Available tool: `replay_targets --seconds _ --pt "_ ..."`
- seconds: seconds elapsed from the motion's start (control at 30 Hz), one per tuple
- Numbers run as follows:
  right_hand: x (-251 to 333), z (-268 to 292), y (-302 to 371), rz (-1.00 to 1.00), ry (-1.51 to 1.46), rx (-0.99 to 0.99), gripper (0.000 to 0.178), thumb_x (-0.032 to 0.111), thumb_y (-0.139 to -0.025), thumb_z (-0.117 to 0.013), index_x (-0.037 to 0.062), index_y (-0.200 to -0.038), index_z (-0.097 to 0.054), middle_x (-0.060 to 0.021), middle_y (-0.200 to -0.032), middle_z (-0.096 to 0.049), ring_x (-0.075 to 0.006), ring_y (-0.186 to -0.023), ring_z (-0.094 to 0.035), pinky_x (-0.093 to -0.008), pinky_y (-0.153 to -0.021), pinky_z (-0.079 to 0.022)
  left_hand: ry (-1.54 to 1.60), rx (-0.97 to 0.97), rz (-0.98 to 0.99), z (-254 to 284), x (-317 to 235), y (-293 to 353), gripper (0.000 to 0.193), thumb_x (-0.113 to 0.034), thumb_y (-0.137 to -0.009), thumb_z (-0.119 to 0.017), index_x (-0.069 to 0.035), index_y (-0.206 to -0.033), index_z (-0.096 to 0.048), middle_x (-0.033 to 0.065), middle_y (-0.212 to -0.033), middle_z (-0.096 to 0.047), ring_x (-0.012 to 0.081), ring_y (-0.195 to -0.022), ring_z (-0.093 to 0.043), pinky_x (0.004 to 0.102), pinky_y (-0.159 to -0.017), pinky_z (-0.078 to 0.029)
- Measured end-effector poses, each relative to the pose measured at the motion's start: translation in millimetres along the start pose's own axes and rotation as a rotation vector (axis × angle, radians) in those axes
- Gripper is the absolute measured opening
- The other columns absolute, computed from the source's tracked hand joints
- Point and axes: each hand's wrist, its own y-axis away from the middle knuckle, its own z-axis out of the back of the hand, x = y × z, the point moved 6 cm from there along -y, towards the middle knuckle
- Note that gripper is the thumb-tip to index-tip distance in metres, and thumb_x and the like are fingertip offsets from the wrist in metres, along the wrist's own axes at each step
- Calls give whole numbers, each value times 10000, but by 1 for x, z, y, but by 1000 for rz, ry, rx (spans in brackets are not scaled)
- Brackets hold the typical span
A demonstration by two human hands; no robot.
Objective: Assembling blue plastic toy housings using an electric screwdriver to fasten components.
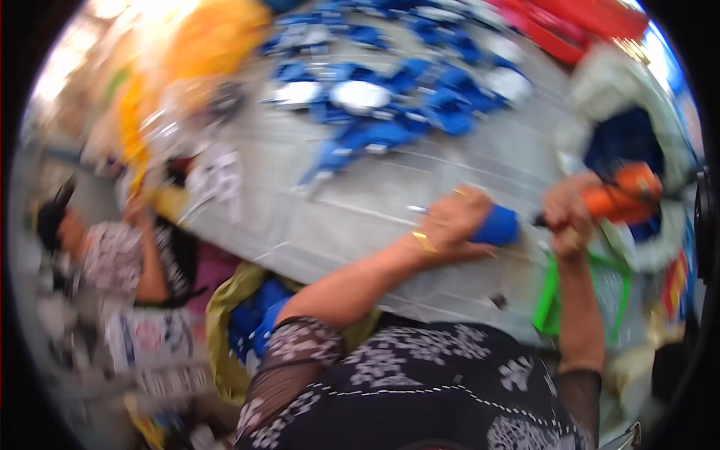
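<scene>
My left hand [456,221] is closed round a blue plastic part [498,226] low over the table, and the part's right end sticks out past my fingers. A thin pale piece [417,209] pokes out on the other side of that hand. In my right hand [571,214] is an orange power drill [634,193], gripped near its front. Its dark nose points left toward the blue part, with a small gap between them. Motion blur hides the finer details of both.
Many blue and white parts [361,96] lie across the table's [315,225] far side. A green frame [549,300] and a pale sack [600,82] stand at the right. Near the left edge is a bag [221,300] of blue pieces; beyond it another person [112,255] handles yellow material.
</scene>
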Motion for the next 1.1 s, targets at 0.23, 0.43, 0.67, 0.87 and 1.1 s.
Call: replay_targets --seconds 0.23,0.43,0.67,0.87,1.1 --pt "8 3 1 129 167 128 315 243 -929 -750 107 -947 -467 26 -694 -442 -81 -558 -451 -254 -586 -412 -66 -7 18 -8 -11 4 781 -402 -614 -911 12 -1192 -588 167 -1136 -582 367 -1087 -594 454 -905 -514" --pt "0 -19 -7 135 161 251 215 85 -953 -665 87 -996 -454 -6 -707 -460 -102 -550 -464 -254 -565 -411 -90 -50 12 -4 -4 2 646 -373 -591 -876 -4 -1060 -630 141 -1082 -584 328 -1061 -576 424 -877 -500" --pt "50 -24 -24 359 178 174 298 233 -951 -734 109 -910 -466 25 -712 -430 -86 -596 -436 -236 -613 -368 -121 -57 6 -9 0 0 611 -382 -603 -848 -6 -1033 -630 137 -1086 -570 321 -1090 -559 426 -885 -492" --pt "90 36 -25 372 527 -272 227 262 -1017 -711 79 -1032 -576 44 -685 -491 -64 -664 -471 -257 -704 -420 -117 -73 -15 -11 -2 9 670 -399 -626 -873 -5 -1100 -612 147 -1120 -564 330 -1111 -560 445 -894 -488" --pt "86 109 0 -4 1470 -250 603 282 -958 -773 -52 -1401 -538 -182 -1170 -665 -221 -1017 -646 -379 -950 -504 -322 -339 -98 122 -58 48 750 -481 -696 -879 -16 -1206 -585 158 -1189 -566 363 -1135 -571 466 -913 -483"
